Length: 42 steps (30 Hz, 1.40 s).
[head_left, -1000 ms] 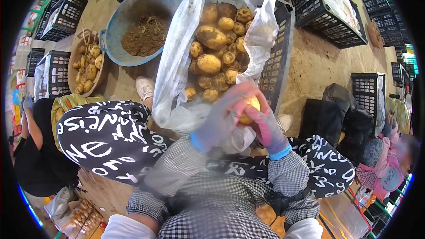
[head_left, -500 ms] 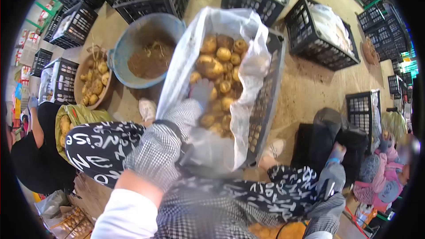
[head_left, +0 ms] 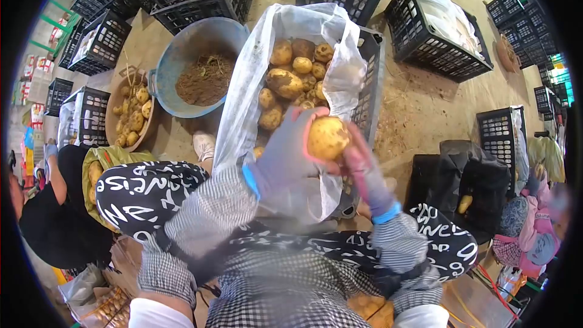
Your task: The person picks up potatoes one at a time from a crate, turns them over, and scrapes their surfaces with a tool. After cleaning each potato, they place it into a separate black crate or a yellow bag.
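A large yellow potato [head_left: 328, 138] is between my two gloved hands, above the near end of a black crate [head_left: 371, 76]. My left hand [head_left: 286, 149] wraps its left side, and the slightly blurred fingers of my right hand [head_left: 367, 167] close on its right side. Inside the crate, a white plastic liner [head_left: 243, 94] holds several soil-marked potatoes [head_left: 285, 83]. My forearms and hands hide the near part of the crate.
Left of the crate stand a blue tub [head_left: 182, 109] with soil in it and a brown basket [head_left: 110, 123] of small potatoes. Black crates [head_left: 449, 64] surround the area. One potato [head_left: 465, 204] lies on black plastic [head_left: 452, 164] at right. Other people sit at both sides.
My left hand has come up out of the crate toward me. My right hand has moved from the far right to the middle. The potato is now between both hands.
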Each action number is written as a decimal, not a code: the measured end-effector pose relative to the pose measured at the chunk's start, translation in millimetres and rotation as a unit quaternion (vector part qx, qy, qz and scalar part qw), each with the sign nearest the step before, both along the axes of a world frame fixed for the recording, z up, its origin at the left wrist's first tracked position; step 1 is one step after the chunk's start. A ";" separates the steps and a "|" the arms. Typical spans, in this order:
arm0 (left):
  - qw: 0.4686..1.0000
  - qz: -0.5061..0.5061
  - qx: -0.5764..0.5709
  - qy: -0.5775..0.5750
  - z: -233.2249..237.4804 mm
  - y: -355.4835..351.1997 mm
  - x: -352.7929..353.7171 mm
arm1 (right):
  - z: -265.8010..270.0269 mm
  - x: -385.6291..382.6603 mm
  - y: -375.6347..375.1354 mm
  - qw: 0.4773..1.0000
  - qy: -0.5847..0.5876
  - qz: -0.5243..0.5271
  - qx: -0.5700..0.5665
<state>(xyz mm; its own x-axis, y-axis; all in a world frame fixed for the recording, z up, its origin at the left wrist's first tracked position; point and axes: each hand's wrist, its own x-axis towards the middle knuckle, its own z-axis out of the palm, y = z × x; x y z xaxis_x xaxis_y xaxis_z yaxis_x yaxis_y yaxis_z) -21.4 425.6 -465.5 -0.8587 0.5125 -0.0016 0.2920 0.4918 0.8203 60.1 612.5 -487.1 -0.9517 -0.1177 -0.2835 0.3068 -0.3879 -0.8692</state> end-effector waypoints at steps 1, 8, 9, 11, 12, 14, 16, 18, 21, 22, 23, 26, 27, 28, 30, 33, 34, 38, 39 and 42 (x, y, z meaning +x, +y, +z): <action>1.000 0.014 0.011 0.007 5.2 -1.5 11.0 | -8.1 1.7 -9.5 1.000 0.012 -0.012 -0.019; 0.966 0.071 0.205 -0.137 -12.8 -24.2 43.1 | -24.7 18.4 -17.4 0.998 -0.017 -0.021 -0.055; 0.968 0.071 0.200 -0.136 -12.1 -23.8 43.7 | -27.3 20.8 -16.0 0.999 -0.015 -0.028 -0.037; 0.971 0.057 0.194 -0.124 -11.6 -26.0 45.7 | -31.5 27.4 -14.7 0.999 -0.014 -0.041 -0.004; 0.974 0.049 0.190 -0.115 -12.0 -26.4 44.4 | -32.6 27.6 -15.7 0.999 -0.009 -0.048 0.012; 0.959 0.063 0.235 -0.146 -20.6 -23.6 46.3 | -31.8 23.2 -22.3 0.995 0.012 -0.083 0.048; 0.944 0.076 0.259 -0.189 -29.7 -18.6 51.2 | -20.5 12.6 -40.4 0.985 0.044 -0.138 0.090; 0.930 0.090 0.266 -0.236 -36.0 -10.4 52.2 | -33.1 12.1 -48.0 0.974 0.032 -0.129 0.182; 0.916 0.113 0.291 -0.253 -40.0 -5.1 58.8 | -42.7 7.4 -55.4 0.976 -0.033 -0.138 0.166; 0.912 0.109 0.302 -0.256 -41.9 -7.0 60.0 | -44.0 9.3 -58.8 0.978 -0.069 -0.145 0.133; 0.907 0.107 0.313 -0.261 -42.6 -8.7 61.7 | -44.4 8.7 -58.8 0.977 -0.091 -0.136 0.137; 0.879 0.121 0.303 -0.347 -36.3 -8.8 56.0 | -59.0 3.9 -55.4 0.986 0.006 -0.131 0.104; 0.889 0.118 0.287 -0.337 -38.6 -8.5 56.9 | -62.1 3.6 -53.8 0.987 -0.005 -0.130 0.090; 0.898 0.116 0.270 -0.326 -40.9 -8.2 57.7 | -65.2 3.4 -51.7 0.988 -0.018 -0.130 0.076; 0.952 0.084 0.225 -0.190 -54.0 -7.6 56.0 | -64.0 2.4 -51.8 0.989 -0.033 -0.134 0.052; 0.934 0.077 0.268 -0.225 -54.7 -7.0 55.7 | -53.4 1.9 -54.0 0.986 -0.058 -0.154 0.017; 0.908 0.080 0.305 -0.276 -51.0 -6.9 56.1 | -49.1 -0.2 -53.6 0.983 -0.078 -0.163 0.002; 0.865 0.110 0.346 -0.346 -47.8 -10.4 55.1 | -48.6 -3.0 -55.1 0.981 -0.057 -0.184 0.004; 0.875 0.124 0.332 -0.331 -49.8 -12.0 55.1 | -52.0 -4.8 -54.4 0.982 -0.029 -0.176 0.066; 0.769 0.204 0.456 -0.400 -45.5 -12.2 48.1 | -49.9 -10.6 -56.1 0.968 0.039 -0.166 0.185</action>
